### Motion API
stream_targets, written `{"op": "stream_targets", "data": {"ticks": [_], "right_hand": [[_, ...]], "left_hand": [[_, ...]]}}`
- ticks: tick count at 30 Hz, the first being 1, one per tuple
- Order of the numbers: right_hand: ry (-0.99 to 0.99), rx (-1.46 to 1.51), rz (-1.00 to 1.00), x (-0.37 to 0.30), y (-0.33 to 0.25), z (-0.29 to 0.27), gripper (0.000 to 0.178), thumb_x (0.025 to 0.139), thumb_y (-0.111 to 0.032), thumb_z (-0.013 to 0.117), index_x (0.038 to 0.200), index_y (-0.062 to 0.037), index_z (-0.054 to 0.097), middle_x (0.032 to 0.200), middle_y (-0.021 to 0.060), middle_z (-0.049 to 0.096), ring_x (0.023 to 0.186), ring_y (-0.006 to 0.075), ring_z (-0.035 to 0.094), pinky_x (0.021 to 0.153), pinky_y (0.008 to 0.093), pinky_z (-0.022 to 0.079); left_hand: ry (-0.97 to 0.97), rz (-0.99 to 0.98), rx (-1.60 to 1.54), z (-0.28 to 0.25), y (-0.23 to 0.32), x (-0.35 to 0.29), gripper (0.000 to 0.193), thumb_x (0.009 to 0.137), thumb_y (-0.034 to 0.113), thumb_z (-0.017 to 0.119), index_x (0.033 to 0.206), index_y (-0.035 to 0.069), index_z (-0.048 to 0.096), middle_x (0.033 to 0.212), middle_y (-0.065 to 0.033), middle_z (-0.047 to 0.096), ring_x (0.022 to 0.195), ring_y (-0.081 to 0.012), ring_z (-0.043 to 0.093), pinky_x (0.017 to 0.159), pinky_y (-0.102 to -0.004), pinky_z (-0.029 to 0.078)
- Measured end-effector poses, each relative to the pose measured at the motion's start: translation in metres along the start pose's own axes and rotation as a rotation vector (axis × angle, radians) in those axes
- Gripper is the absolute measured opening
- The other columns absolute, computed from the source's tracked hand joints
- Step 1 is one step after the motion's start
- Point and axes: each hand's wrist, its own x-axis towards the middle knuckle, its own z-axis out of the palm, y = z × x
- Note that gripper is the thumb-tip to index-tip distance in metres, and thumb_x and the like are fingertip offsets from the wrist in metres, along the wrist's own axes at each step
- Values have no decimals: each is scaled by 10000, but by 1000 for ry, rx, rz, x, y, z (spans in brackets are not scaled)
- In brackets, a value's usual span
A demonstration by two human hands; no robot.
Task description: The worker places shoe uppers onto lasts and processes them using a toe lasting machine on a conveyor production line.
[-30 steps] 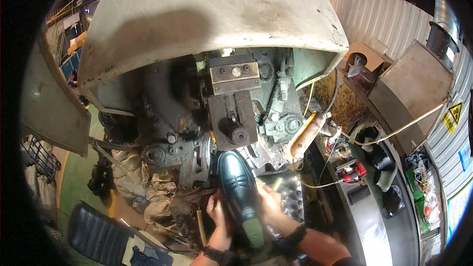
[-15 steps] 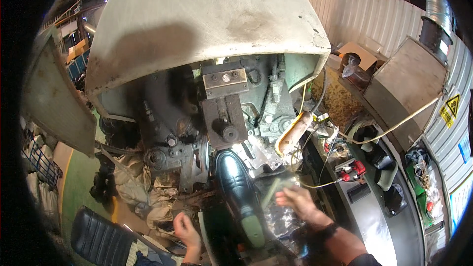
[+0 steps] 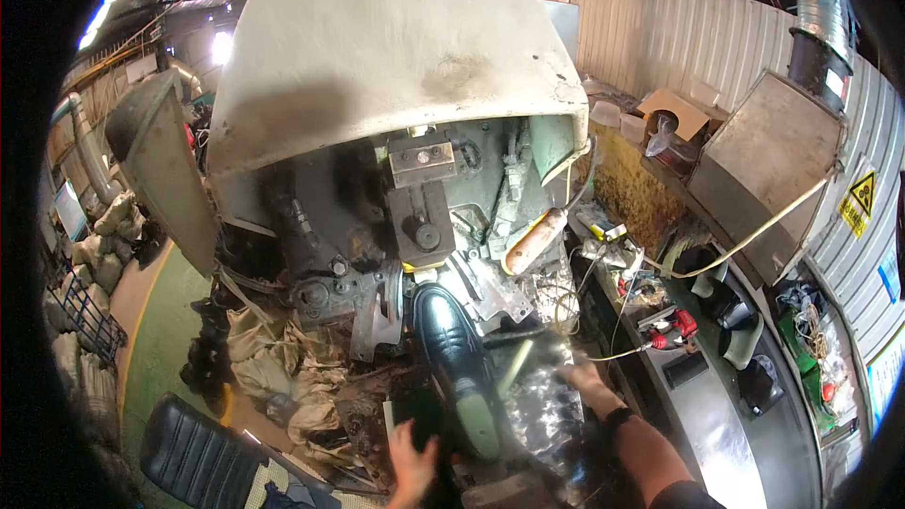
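Note:
A glossy black lace-up shoe upper (image 3: 441, 325) sits upside-up on a pale green last (image 3: 476, 426), under the machine's dark central block (image 3: 420, 226). My left hand (image 3: 413, 462) is just left of the last's rear end, its fingers apart and holding nothing visible. To the right of the shoe, my right hand (image 3: 586, 385) hovers by a shiny metal surface (image 3: 542, 401); its fingertips are blurred. A pale yellow-green stick (image 3: 515, 366) slants between the shoe and my right hand, apart from the hand.
A large cream hood (image 3: 405, 47) overhangs the machine. An orange-edged handle-like part (image 3: 535, 241) is right of the block. Farther right are a red tool (image 3: 672, 328) and several black shoe pieces (image 3: 726, 297). A black chair (image 3: 198, 443) stands at lower left, near crumpled tan cloth (image 3: 283, 358).
My left hand has moved right, toward the last, and its fingers have spread. My right hand has drawn rightward from the stick. The view has shifted slightly; the shoe stays in place.

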Motion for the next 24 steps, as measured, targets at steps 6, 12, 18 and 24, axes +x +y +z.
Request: {"op": "stream_targets", "data": {"ticks": [6,12,18,24], "right_hand": [[-262,117,-146,-15,0,25,1088,802,-170,810,1569,9,58,1523,250,366,1335,301,431,1072,383,392],[98,443,-293,-28,26,-11,783,836,-122,772,1470,25,337,1351,239,556,1184,294,578,981,375,465],[174,45,-511,-205,-60,3,393,913,-114,694,1276,2,600,1110,154,711,936,192,685,837,321,540],[-169,-235,-1561,-372,-115,48,698,895,-293,736,1461,-28,426,1311,175,622,1218,301,606,1042,403,478]], "left_hand": [[-258,-809,267,40,-57,-52,741,602,419,891,1107,-55,627,1009,-220,709,990,-374,690,859,-437,538],[-365,-238,-83,-12,-33,-69,567,702,177,800,1210,-12,632,1016,-167,706,924,-276,689,797,-383,547],[69,-326,-305,-176,26,-38,386,833,111,762,1188,1,659,1145,-179,667,971,-297,655,832,-398,563],[373,-114,-976,-195,111,21,606,999,398,486,1424,-33,476,1419,-272,491,1255,-408,520,1077,-518,436]]}}
